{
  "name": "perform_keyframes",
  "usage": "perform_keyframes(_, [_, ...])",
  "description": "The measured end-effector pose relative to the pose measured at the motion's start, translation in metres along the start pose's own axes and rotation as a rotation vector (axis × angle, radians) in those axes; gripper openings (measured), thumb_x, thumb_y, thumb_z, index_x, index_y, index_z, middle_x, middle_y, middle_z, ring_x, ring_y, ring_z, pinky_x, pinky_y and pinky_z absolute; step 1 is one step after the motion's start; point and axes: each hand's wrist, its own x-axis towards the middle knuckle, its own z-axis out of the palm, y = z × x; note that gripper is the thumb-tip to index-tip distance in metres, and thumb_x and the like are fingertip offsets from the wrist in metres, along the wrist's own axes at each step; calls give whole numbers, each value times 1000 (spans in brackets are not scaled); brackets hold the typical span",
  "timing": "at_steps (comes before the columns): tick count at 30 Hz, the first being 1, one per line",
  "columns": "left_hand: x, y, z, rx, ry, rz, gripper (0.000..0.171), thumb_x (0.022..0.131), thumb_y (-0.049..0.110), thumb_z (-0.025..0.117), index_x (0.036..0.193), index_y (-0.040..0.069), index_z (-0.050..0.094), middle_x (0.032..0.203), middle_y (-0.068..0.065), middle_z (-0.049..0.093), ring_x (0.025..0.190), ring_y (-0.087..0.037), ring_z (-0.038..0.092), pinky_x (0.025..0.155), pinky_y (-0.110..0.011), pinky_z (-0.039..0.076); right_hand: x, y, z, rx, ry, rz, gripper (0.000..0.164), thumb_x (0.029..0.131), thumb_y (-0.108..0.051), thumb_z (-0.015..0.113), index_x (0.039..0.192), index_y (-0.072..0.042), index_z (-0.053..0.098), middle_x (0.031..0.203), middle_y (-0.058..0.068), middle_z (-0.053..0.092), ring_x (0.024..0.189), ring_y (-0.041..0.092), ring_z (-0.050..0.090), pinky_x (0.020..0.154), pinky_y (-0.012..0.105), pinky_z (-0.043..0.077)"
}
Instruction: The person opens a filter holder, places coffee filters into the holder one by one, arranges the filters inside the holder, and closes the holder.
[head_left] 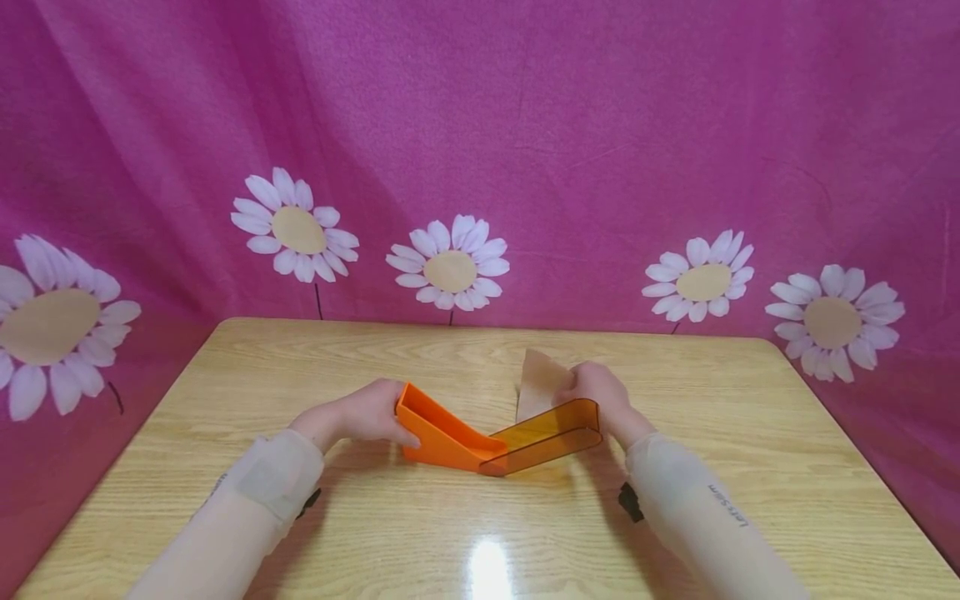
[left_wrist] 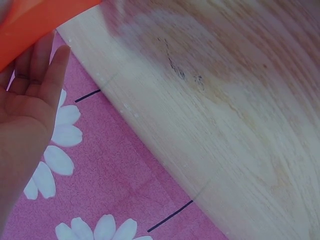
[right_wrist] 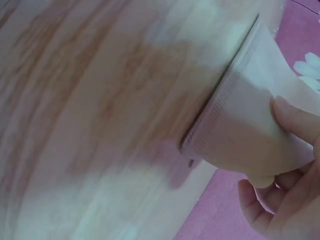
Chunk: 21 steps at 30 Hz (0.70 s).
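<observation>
Near the middle of the table in the head view is an orange filter holder (head_left: 438, 437) with a see-through amber lid (head_left: 543, 437) swung open to the right. My left hand (head_left: 367, 412) grips the holder's tall left end, thumb at the front. The left wrist view catches only a corner of the orange plastic (left_wrist: 40, 27) above the fingers. Behind the lid, my right hand (head_left: 603, 396) pinches a brown paper coffee filter (head_left: 538, 385) by its edge. The right wrist view shows the filter's crimped seam (right_wrist: 220, 100) facing the tabletop. The lid partly hides the right hand.
The wood-grain table (head_left: 375, 533) has rounded far corners. A pink cloth with daisies (head_left: 570, 150) hangs behind it and at both sides. Light glares on the tabletop near the front.
</observation>
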Motion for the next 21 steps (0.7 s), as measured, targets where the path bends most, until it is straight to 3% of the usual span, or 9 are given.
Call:
perform_keyframes(9, [0, 0, 0, -4, 1, 8, 37, 79, 5, 83, 111, 3, 64, 97, 2, 67, 86, -17, 59, 89, -38, 48, 4, 8, -13, 70, 5, -113, 25, 84, -11, 77, 72, 0, 58, 65, 3, 51, 64, 18, 45, 63, 35, 43])
perform_keyframes(17, [0, 1, 0, 0, 4, 13, 36, 79, 5, 83, 110, 3, 64, 96, 1, 67, 86, -18, 58, 89, -38, 48, 3, 9, -23, 115, -9, -99, 21, 90, -12, 73, 81, 4, 63, 64, 2, 51, 59, 14, 42, 57, 29, 39])
perform_keyframes(21, [-1, 1, 1, 3, 6, 12, 36, 79, 5, 82, 109, 3, 64, 96, 1, 67, 85, -18, 58, 88, -38, 48, 3, 9, -27, 107, -4, -107, 24, 91, -12, 71, 75, 0, 59, 61, 0, 45, 58, 13, 40, 57, 29, 38])
